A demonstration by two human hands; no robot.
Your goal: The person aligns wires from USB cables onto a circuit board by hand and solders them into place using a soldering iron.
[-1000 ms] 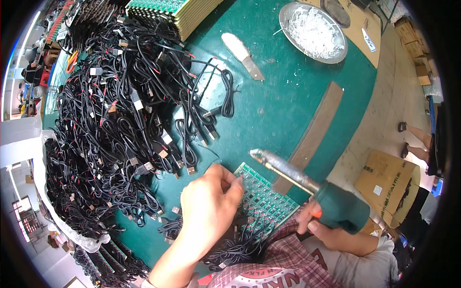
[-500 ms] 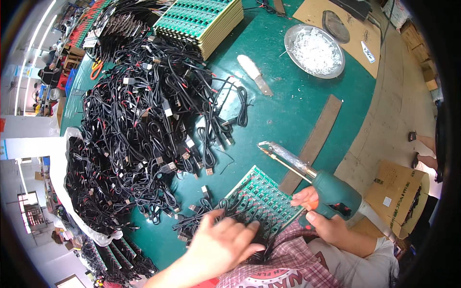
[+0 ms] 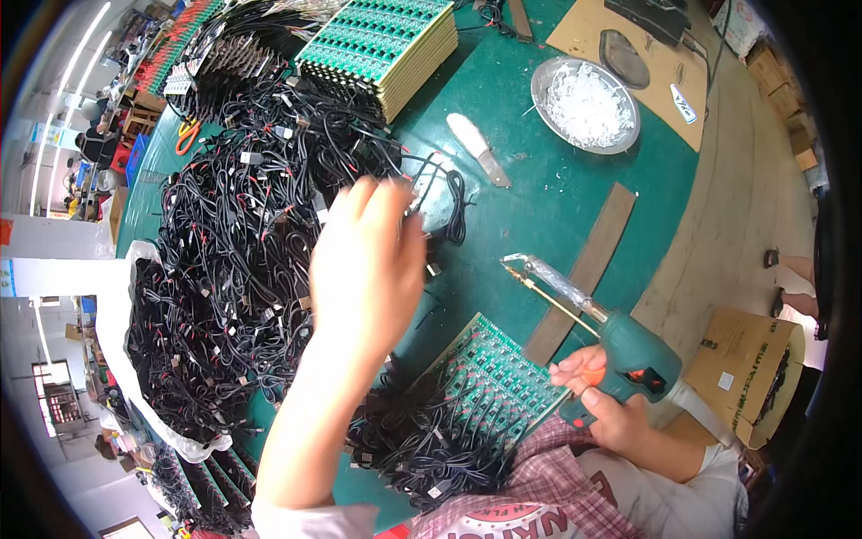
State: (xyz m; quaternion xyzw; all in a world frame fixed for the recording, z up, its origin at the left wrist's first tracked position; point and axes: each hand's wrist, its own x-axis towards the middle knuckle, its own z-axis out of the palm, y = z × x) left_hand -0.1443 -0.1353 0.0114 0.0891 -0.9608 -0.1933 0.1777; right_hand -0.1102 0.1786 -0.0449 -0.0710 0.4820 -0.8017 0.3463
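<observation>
My right hand (image 3: 620, 424) is wrapped round the handle of a green soldering gun (image 3: 639, 352), one finger at its orange trigger. The gun's metal tip and thin wire-feed tube point up and left, clear of the board. Below the tip, a green circuit board panel (image 3: 503, 373) lies at the table's near edge, with black cables (image 3: 422, 454) running off its lower left side. My left hand (image 3: 370, 260) is over the right side of a big heap of black USB cables (image 3: 238, 260). Motion smears its fingers, and whether they hold a cable is hidden.
A stack of circuit board panels (image 3: 382, 49) stands at the back. Right of it are a white-handled blade (image 3: 476, 148), a metal bowl of white scraps (image 3: 588, 106) and a dark flat bar (image 3: 584, 269). Orange-handled scissors (image 3: 188, 136) lie far left; a cardboard box (image 3: 741, 368) stands right.
My left hand has left the cables beside the board and moved up and away to the large heap. The soldering gun has shifted slightly to the right, still in my right hand.
</observation>
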